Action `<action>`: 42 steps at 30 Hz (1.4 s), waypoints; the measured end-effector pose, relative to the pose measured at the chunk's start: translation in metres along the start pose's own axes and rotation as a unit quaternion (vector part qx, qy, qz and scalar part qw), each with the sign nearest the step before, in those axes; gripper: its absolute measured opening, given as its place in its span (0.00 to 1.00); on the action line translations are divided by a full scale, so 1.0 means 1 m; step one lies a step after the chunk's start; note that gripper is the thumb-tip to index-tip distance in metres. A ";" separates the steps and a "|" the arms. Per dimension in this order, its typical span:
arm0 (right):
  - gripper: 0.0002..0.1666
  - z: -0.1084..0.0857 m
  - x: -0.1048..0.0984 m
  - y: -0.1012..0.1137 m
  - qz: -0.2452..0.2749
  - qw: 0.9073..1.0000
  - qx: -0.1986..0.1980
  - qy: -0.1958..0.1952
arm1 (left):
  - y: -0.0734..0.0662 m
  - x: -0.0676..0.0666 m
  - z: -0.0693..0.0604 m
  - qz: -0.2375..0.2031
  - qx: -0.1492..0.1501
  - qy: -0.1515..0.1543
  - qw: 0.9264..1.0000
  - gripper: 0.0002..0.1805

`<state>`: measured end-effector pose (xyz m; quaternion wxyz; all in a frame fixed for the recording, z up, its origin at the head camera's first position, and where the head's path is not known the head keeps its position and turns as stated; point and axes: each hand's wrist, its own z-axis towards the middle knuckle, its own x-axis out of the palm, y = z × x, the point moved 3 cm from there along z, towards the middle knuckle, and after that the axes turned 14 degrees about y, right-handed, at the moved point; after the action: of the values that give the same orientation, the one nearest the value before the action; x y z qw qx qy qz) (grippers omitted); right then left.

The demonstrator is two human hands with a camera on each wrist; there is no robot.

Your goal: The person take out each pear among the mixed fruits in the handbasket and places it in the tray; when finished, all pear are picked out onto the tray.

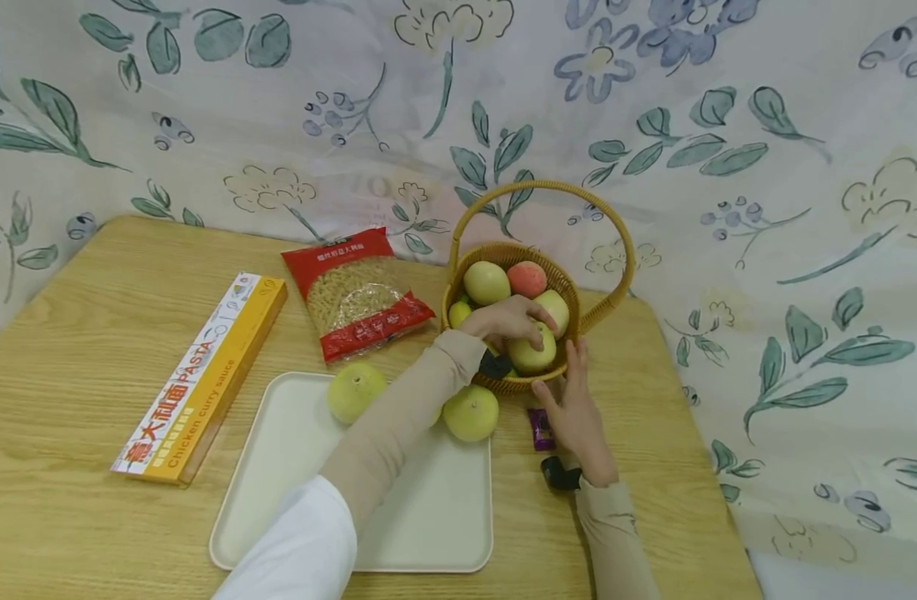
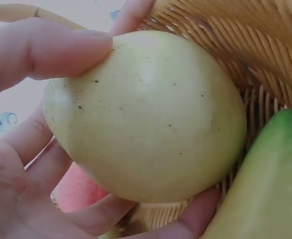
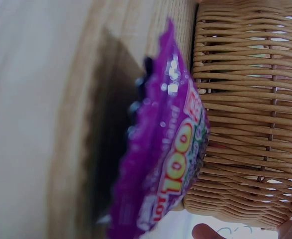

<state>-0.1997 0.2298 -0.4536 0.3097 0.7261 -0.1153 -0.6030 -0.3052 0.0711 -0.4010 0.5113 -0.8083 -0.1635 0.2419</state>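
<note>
In the head view my left hand (image 1: 503,318) reaches into a wicker basket (image 1: 584,321). Its fingers and thumb grip a smooth, pale yellow-green round fruit (image 2: 150,117), which tapers towards one end. Around it in the basket are a pink-red fruit (image 1: 527,279), a pale green round fruit (image 1: 487,282) and a green-and-yellow long fruit (image 2: 265,184). My right hand (image 1: 582,429) rests its extended fingers against the basket's near right side. Close beside that hand lies a purple candy packet (image 3: 160,159), near the basket wall.
A cream tray (image 1: 421,533) sits in front of the basket, with yellow-green round fruits (image 1: 471,413) at its far edge, partly hidden by my left forearm. Left of it lie a pasta box (image 1: 203,379) and a red bag of pasta (image 1: 357,292). The basket's tall handle (image 1: 548,184) arches above.
</note>
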 end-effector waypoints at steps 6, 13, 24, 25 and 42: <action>0.49 -0.001 -0.002 -0.002 0.003 1.000 0.003 0.004 | -0.008 -0.008 -0.015 -0.018 0.021 -0.005 1.000 0.23; 0.48 0.000 -0.001 0.001 0.002 1.000 0.001 0.000 | -0.015 -0.017 -0.035 -0.034 0.049 -0.001 0.998 0.24; 0.50 0.002 0.000 -0.001 0.003 1.000 0.009 0.005 | -0.018 -0.023 -0.063 -0.046 0.041 -0.067 0.996 0.21; 0.50 0.002 0.001 -0.001 0.002 1.000 0.010 0.005 | -0.018 -0.024 -0.065 -0.044 0.039 -0.073 0.996 0.21; 0.49 -0.001 -0.002 0.004 0.008 1.000 0.009 0.003 | -0.018 -0.022 -0.128 -0.021 0.121 -0.148 0.981 0.20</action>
<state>-0.1981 0.2284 -0.4497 0.3085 0.7296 -0.1253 -0.5974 -0.2526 -0.0281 -0.3333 0.5802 -0.6924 -0.2237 0.3659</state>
